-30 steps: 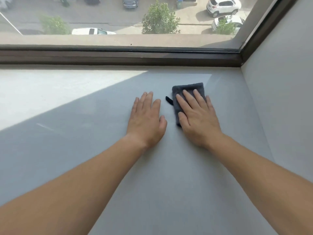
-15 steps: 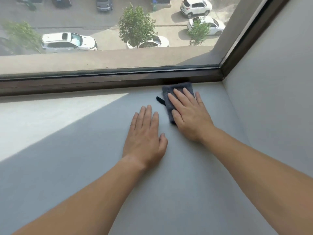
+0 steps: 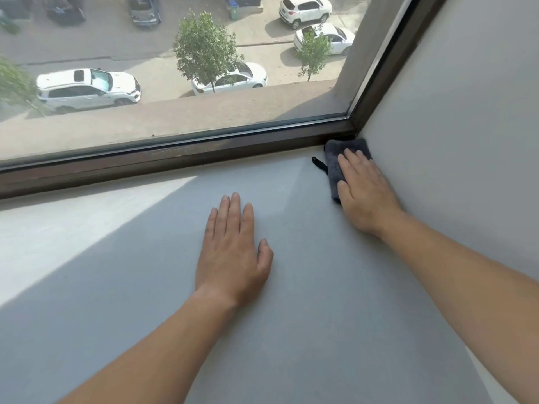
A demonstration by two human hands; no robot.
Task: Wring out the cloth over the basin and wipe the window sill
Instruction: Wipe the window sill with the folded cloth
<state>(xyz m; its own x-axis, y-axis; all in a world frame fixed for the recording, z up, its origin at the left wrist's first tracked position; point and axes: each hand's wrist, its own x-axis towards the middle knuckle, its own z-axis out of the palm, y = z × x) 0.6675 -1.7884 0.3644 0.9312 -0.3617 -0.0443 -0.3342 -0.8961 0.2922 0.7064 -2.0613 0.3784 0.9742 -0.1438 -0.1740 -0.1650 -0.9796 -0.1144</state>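
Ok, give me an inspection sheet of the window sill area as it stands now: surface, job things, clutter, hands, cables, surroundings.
Surface: grey window sill, sunlit at the left, the rest in shade.
Job's things: dark grey cloth lying in the far right corner, where the window frame meets the side wall; basin not in view.
Clutter: nothing seen.
Hands: right hand presses flat on the cloth; left hand rests flat on the bare sill.
Cables: nothing seen.
Surroundings: through the glass, parked cars and trees below.
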